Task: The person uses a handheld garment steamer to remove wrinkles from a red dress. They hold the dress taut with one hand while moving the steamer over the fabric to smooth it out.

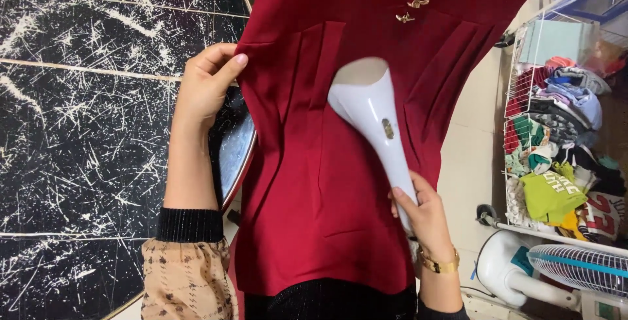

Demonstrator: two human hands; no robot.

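Observation:
A dark red garment [327, 183] with pleats and three small gold clasps [417, 1] hangs upright in front of me. My left hand [206, 84] pinches its left edge at waist height and holds the cloth taut. My right hand [425, 212] grips the handle of a white handheld steamer [373, 114]. The steamer's wide head is pressed against the middle of the garment, just below the clasps. A gold bracelet [439, 264] circles my right wrist.
A black wall panel [85, 130] with white streaks fills the left. A shiny curved metal edge [235, 150] shows behind the garment. At right stands a white wire rack [562, 137] stuffed with folded clothes, above a white fan [575, 268] on the tiled floor.

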